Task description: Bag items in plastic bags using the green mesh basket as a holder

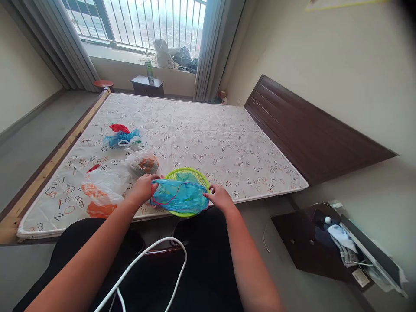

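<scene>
Left of the green basket [187, 170], crumpled bags [122, 138] lie on the mattress [211, 143]; a white cable [181, 247] loops nearer. Over the basket, hiding its near part, the blue bag [185, 197] stretches lengthwise left to right, left hand [145, 188] and right hand [221, 197] pinching its ends.

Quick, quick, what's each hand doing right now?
Left hand: closed, holding one end of the blue plastic bag.
Right hand: fingers curled at the bag's other end; whether they grip it cannot be told.
</scene>
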Demonstrator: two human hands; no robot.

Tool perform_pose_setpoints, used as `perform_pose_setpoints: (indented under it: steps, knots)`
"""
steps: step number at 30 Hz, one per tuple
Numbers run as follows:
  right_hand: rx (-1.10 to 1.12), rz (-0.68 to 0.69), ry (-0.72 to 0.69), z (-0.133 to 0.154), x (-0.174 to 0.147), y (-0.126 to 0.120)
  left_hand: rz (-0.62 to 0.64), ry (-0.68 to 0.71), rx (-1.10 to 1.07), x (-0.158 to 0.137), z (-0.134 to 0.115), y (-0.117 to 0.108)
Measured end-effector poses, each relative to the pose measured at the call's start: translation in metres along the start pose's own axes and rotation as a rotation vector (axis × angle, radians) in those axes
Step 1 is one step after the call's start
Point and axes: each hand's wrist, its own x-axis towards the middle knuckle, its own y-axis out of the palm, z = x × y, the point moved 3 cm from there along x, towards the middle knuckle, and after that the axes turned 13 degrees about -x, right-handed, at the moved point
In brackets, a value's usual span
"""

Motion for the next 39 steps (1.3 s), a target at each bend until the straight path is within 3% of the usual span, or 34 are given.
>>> perform_pose_setpoints:
  steps: [3, 5, 8, 10, 12, 16, 18, 20, 23, 25, 28, 31, 34, 39]
  knots:
    - [0.088, 0.041, 0.018, 0.0, -0.007, 0.01, 0.129, -0.143, -0.341, -0.002, 0.011, -0.014]
    - [0.214, -0.014, 0.043, 0.004, -0.01, 0.015, 0.208, -0.245, -0.647, -0.009, 0.012, -0.022]
    - [0.574, -0.102, 0.136, 0.005, -0.012, 0.019, 0.298, -0.338, -0.988, -0.022, 0.006, -0.033]
    - [0.864, -0.106, 0.22, 0.004, -0.012, 0.019, 0.341, -0.333, -1.073, -0.027, 0.008, -0.039]
    - [1.098, -0.102, 0.288, 0.001, -0.011, 0.017, 0.335, -0.362, -0.994, -0.029, 0.02, -0.043]
    - [1.256, -0.048, 0.37, -0.003, -0.012, 0.018, 0.158, -0.473, -0.494, -0.032, 0.051, -0.055]
    - [1.26, -0.03, 0.38, -0.003, -0.014, 0.023, 0.204, -0.335, -0.334, -0.036, 0.043, -0.057]
    - [1.293, -0.048, 0.338, 0.001, -0.016, 0.027, 0.278, -0.104, -0.255, -0.039, 0.018, -0.052]
    - [1.37, -0.032, 0.237, 0.012, -0.019, 0.028, 0.141, 0.177, -0.122, -0.036, -0.024, -0.036]
    - [1.387, 0.02, 0.188, 0.021, -0.023, 0.024, 0.091, 0.247, -0.01, -0.029, -0.04, -0.017]
    - [1.38, 0.085, 0.132, 0.03, -0.031, 0.014, 0.155, 0.229, 0.115, -0.016, -0.04, 0.014]
    - [1.383, 0.12, 0.1, 0.032, -0.036, 0.007, 0.164, 0.219, 0.154, -0.007, -0.026, 0.027]
    - [1.364, 0.093, 0.133, 0.026, -0.033, 0.011, 0.11, 0.187, 0.095, -0.002, -0.013, 0.023]
    - [1.191, -0.025, 0.208, 0.005, -0.025, 0.019, -0.102, -0.131, -0.162, 0.001, 0.002, 0.002]
